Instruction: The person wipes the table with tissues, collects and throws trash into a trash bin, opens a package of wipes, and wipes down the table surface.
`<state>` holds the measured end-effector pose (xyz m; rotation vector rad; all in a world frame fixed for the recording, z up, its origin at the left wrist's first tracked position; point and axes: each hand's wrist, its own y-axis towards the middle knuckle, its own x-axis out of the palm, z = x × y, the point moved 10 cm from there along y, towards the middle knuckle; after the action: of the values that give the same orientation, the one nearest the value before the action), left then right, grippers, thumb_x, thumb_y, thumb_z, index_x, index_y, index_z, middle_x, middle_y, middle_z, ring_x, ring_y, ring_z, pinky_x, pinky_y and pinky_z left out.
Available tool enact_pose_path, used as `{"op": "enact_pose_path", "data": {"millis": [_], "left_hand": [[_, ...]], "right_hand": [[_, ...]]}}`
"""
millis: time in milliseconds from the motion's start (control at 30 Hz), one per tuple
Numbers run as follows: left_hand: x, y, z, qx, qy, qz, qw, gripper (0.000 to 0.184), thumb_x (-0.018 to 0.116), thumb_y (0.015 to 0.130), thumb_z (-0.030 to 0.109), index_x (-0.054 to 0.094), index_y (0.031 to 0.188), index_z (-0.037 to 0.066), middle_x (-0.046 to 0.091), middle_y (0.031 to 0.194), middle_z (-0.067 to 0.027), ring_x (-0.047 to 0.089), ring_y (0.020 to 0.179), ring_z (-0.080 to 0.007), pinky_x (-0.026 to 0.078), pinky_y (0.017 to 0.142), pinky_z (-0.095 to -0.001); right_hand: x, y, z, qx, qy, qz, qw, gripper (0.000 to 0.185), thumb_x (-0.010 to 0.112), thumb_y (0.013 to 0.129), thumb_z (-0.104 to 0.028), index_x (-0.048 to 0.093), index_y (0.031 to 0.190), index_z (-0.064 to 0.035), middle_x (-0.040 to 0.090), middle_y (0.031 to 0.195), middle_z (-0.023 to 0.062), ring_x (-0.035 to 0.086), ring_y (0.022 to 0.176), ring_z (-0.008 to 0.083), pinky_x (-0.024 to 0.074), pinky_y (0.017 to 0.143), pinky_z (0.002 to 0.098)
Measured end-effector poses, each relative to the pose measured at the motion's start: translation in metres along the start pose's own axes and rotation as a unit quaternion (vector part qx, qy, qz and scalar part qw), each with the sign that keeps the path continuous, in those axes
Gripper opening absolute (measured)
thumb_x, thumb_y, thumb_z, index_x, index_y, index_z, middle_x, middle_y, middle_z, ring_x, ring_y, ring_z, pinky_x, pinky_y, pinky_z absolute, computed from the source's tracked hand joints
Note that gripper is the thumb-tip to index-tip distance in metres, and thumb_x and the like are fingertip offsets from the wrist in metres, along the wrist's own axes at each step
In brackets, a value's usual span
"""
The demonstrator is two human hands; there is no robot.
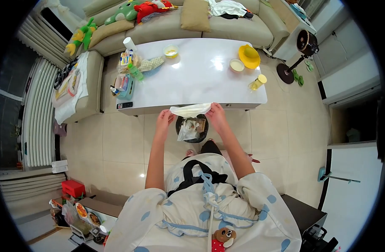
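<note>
My left hand point(164, 118) and my right hand point(216, 114) pinch the two ends of a white sheet point(190, 110), stretched between them at the table's front edge. Whether it is tissue or thin cloth I cannot tell. Directly below it on the floor stands a dark trash bin point(179, 133), with a crumpled clear plastic bag point(187, 131) and other litter in it. Just beyond my hands is the white table point(188, 84).
On the table's left are a green bottle point(135, 72), a blue caddy point(126, 89) and a remote point(125, 105). Bowls, a yellow hat point(249, 56) and a yellow-lidded jar point(257, 82) also stand there. A sofa point(159, 35) lies behind; a fan point(291, 67) stands right.
</note>
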<state>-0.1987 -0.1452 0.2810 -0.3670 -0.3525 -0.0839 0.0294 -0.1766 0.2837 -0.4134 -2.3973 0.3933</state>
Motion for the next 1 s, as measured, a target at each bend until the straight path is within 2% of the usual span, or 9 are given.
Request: {"op": "enact_pose_path", "data": {"millis": [300,400,467,533,600,700,767,800,1000], "left_hand": [[0.041,-0.013,0.041,0.066,0.052,-0.049,0.995,0.033,0.058,0.079,0.005,0.05,0.111,0.008,0.056,0.095,-0.0023,0.053,0.084,-0.014,0.041,0.083,-0.0275],[0.044,-0.003,0.045,0.124,0.255,-0.063,0.957,0.039,0.064,0.072,0.005,0.054,0.11,0.008,0.056,0.092,-0.0049,0.053,0.081,-0.0156,0.042,0.078,-0.0274],[0.04,0.001,0.052,0.184,0.381,-0.021,0.906,0.029,0.066,0.067,0.006,0.061,0.095,0.007,0.056,0.091,-0.0074,0.053,0.08,-0.0176,0.042,0.075,-0.0272],[0.037,-0.001,0.059,0.241,0.462,0.03,0.853,0.023,0.066,0.066,0.008,0.062,0.088,0.005,0.056,0.091,-0.0088,0.053,0.078,-0.0192,0.042,0.072,-0.0272],[0.036,-0.004,0.067,0.295,0.536,0.081,0.787,0.017,0.067,0.065,0.01,0.063,0.081,0.004,0.056,0.091,-0.0103,0.053,0.077,-0.0208,0.042,0.069,-0.0272],[0.043,-0.007,0.075,0.351,0.51,0.082,0.781,0.018,0.069,0.066,0.015,0.061,0.074,0.001,0.059,0.084,-0.0109,0.055,0.071,-0.0164,0.044,0.063,-0.0281],[0.04,0.013,0.041,0.153,0.472,0.047,0.867,0.02,0.068,0.066,0.018,0.059,0.075,0.003,0.058,0.069,-0.0123,0.054,0.059,-0.0254,0.043,0.058,-0.0343],[0.05,0.015,0.033,0.15,0.47,0.04,0.869,0.02,0.068,0.066,0.018,0.059,0.075,0.003,0.058,0.069,-0.0123,0.054,0.059,-0.0254,0.043,0.058,-0.0343],[0.145,0.007,0.001,0.273,0.502,-0.033,0.82,0.019,0.063,0.07,0.014,0.057,0.083,0.003,0.06,0.076,-0.0142,0.058,0.07,-0.0296,0.044,0.061,-0.0362]], "right_hand": [[0.025,-0.014,-0.031,-0.086,-0.074,-0.043,0.993,0.038,0.057,0.079,-0.005,0.043,0.115,-0.0067,0.054,0.093,0.0045,0.054,0.083,0.0152,0.0441,0.076,0.0277],[0.046,-0.018,-0.032,-0.093,-0.266,-0.133,0.95,0.042,0.06,0.075,-0.004,0.048,0.115,-0.0079,0.054,0.087,0.0049,0.053,0.078,0.0179,0.0439,0.072,0.0282],[0.057,-0.022,-0.04,-0.221,-0.527,-0.135,0.809,0.031,0.064,0.07,-0.006,0.058,0.101,-0.0052,0.052,0.083,0.0075,0.052,0.074,0.0212,0.0436,0.069,0.0299],[0.054,-0.018,-0.041,-0.206,-0.518,-0.112,0.823,0.021,0.065,0.068,-0.007,0.062,0.088,-0.0018,0.052,0.08,0.0106,0.052,0.072,0.0235,0.043,0.068,0.0311],[0.053,-0.023,-0.062,-0.322,-0.565,-0.036,0.759,0.019,0.067,0.068,-0.012,0.061,0.082,0.0001,0.053,0.081,0.011,0.053,0.073,0.0233,0.0433,0.067,0.0321],[0.037,-0.012,-0.07,-0.34,-0.497,0.017,0.798,0.022,0.067,0.068,-0.018,0.06,0.077,0.0007,0.056,0.079,0.013,0.055,0.071,0.0251,0.0437,0.065,0.0349],[0.025,-0.012,-0.069,-0.304,-0.53,0.068,0.789,0.023,0.066,0.069,-0.021,0.059,0.074,0.0004,0.057,0.078,0.0147,0.056,0.069,0.0268,0.044,0.064,0.0361],[0.018,-0.014,-0.069,-0.265,-0.562,0.112,0.775,0.024,0.066,0.07,-0.023,0.058,0.072,0.0,0.058,0.076,0.0164,0.057,0.067,0.0286,0.0443,0.062,0.0374],[-0.028,0.006,-0.031,-0.184,-0.523,0.152,0.818,0.032,0.056,0.081,-0.031,0.053,0.079,0.0005,0.055,0.064,0.0135,0.051,0.053,0.0233,0.0417,0.052,0.0331]]}}
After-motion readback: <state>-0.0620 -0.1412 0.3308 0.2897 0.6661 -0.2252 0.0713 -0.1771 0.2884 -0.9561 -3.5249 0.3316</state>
